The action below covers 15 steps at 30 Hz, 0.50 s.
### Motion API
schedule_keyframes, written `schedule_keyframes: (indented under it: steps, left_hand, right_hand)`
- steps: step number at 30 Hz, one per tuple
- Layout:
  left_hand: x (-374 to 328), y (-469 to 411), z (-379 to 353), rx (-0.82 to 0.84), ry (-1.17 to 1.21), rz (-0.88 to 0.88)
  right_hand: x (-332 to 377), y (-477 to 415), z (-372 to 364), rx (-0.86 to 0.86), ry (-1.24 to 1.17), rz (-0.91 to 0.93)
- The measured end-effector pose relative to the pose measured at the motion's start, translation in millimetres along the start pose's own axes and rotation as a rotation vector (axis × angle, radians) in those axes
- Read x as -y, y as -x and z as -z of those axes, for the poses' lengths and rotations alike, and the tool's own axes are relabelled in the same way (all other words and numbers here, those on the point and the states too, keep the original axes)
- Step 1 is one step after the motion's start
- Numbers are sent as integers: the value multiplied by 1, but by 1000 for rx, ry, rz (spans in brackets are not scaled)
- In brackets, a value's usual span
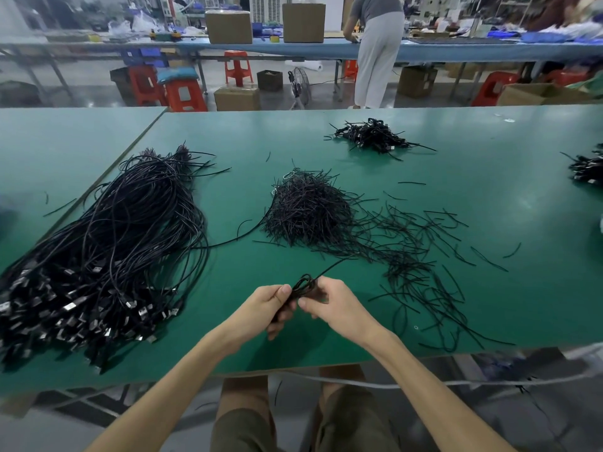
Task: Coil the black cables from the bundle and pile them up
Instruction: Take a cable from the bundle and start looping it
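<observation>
Green matted worktable (pixel 456 158) filled the view, w/ orange plastic stools (pixel 184 93) and brown cartons (pixel 228 26) across the aisle behind it. At its centre lay a heap of short black wire ties (pixel 306 213), the ref point for the rest. Left of the heap sprawled the big loose bundle of long black cables (pixel 107 249), silver plugs at its near end. Beyond the heap, to the right, sat a pile of finished black coils (pixel 372 135). Nearer than the heap, by the table's front edge, the left hand (pixel 261 308) and right hand (pixel 336 305) both pinched a small coil of black cable (pixel 305 287), held just above the mat. A thin black strand (pixel 332 267) ran from it toward the heap. Step looked like binding the coil; next probably calls for twisting it tight, then tossing the coil onto the far pile. No brand, label or writing was legible anywhere.
</observation>
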<state>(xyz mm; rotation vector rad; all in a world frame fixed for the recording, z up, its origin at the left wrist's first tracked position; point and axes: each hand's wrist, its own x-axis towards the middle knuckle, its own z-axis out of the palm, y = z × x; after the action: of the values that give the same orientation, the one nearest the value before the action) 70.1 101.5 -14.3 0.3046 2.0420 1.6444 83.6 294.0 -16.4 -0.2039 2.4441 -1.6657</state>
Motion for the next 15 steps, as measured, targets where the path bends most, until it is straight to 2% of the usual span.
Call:
schedule_keyframes:
  steps: [5, 10, 15]
  left_hand:
    - [4, 5, -1, 46, 295, 62]
    - [-3, 10, -5, 25, 146, 69]
    - [-9, 10, -13, -133, 69, 74]
  right_hand:
    - [1, -1, 3, -5, -139, -28]
    - [-2, 2, 0, -65, 36, -10]
    - [-3, 6, -9, -194, 296, 99]
